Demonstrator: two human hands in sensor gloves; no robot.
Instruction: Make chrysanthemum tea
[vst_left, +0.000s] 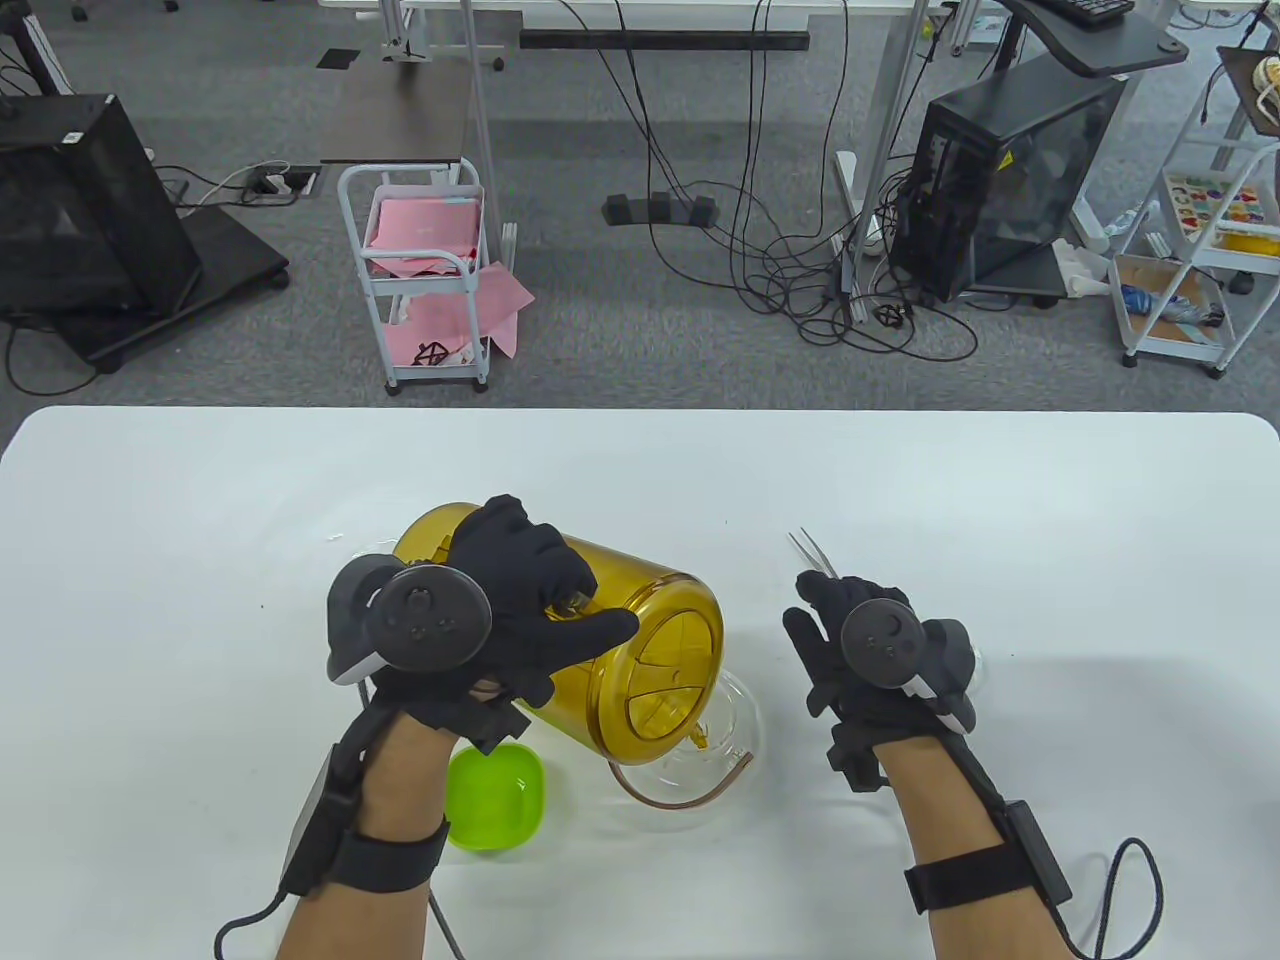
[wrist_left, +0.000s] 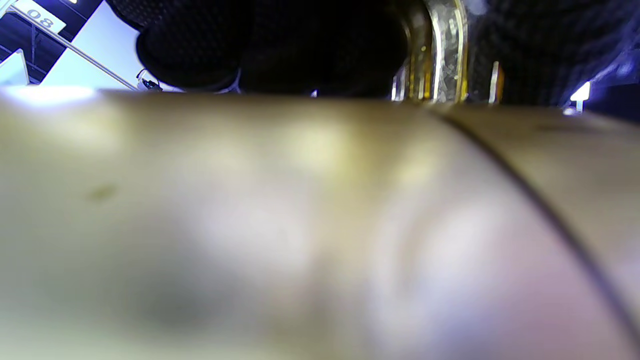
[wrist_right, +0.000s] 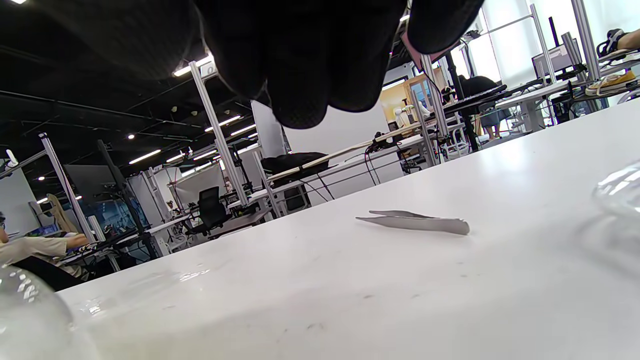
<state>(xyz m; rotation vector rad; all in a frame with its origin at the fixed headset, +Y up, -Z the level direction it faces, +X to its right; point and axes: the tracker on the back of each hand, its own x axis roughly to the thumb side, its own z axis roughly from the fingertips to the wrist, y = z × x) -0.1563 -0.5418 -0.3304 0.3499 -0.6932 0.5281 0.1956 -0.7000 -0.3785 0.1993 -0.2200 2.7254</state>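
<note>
Nearest the person, a green bowl (vst_left: 495, 797) sits on the white table (vst_left: 180, 560), just beside a clear glass teapot (vst_left: 720, 745). Above them the left hand (vst_left: 500, 615) grips the amber pitcher (vst_left: 640, 650) by its handle, fingers curled round it; the pitcher is tipped, its lid end over the teapot. The right hand (vst_left: 865, 660) hovers with relaxed, spread fingers, holding nothing. Beyond it lie metal tweezers (wrist_right: 415, 222). A white cart (vst_left: 425, 275) stands on the floor past the table.

A white sign (wrist_left: 37, 15) in the background reads "08".
</note>
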